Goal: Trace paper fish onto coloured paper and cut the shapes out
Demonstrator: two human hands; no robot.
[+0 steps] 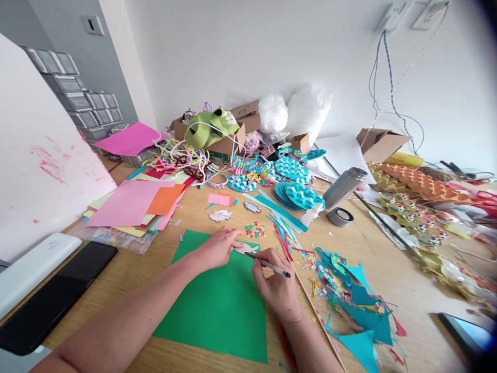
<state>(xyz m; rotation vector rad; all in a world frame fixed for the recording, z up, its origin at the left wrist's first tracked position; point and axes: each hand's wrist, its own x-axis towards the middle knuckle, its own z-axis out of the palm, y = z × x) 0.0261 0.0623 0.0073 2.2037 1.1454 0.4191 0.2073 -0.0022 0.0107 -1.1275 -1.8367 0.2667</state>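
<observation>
A green paper sheet (217, 305) lies on the wooden table in front of me. My left hand (217, 247) presses flat on a small white fish-shaped paper cutout (245, 249) at the sheet's far edge. My right hand (274, 282) grips a pen (272, 266) whose tip meets the cutout's edge. Two more fish cutouts (220, 215) (252, 207) lie just beyond on the table.
A black phone (50, 300) and a white device (31, 267) lie at the left. Stacked coloured paper (135, 204), blue wavy paper discs (297, 194), teal scraps (357, 305), a steel bottle (344, 186), a tape roll (340, 216), a thin wooden stick (314, 311) and cardboard boxes crowd the table.
</observation>
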